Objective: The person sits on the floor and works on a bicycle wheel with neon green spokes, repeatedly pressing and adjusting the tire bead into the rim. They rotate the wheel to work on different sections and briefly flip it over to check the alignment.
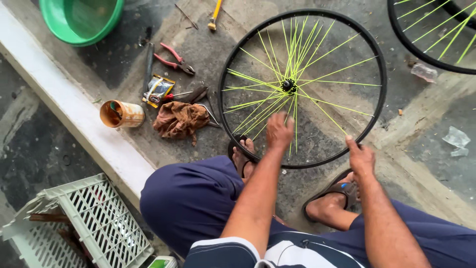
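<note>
While the person squats over the concrete floor [347, 114], a black-rimmed bicycle wheel [379, 99] lies flat before the sandalled feet, its bright yellow-green spokes [317, 77] fanning from a dark hub [289, 86]. Left hand [279, 130] rests over the near spokes, fingers curled as if pinching one, though the view from behind the knuckles leaves the grip uncertain. Right hand [360, 158] sits at the near right rim, fingers bunched narrow on it, apparently steadying the wheel so it cannot shift. Tools lie to the left within reach: red-handled pliers [173, 58], a crumpled brown rag [181, 119] over further tools, a small foil packet [157, 89], and a rusted tin [121, 113] tipped on its side against the pale kerb [64, 99]. Farther left stands a green basin [82, 20]; a yellow-handled tool [215, 15] lies at the far edge. Second wheel [431, 37], same spokes, shows far right. White slatted crate [94, 218] sits near left, below the kerb.
</note>
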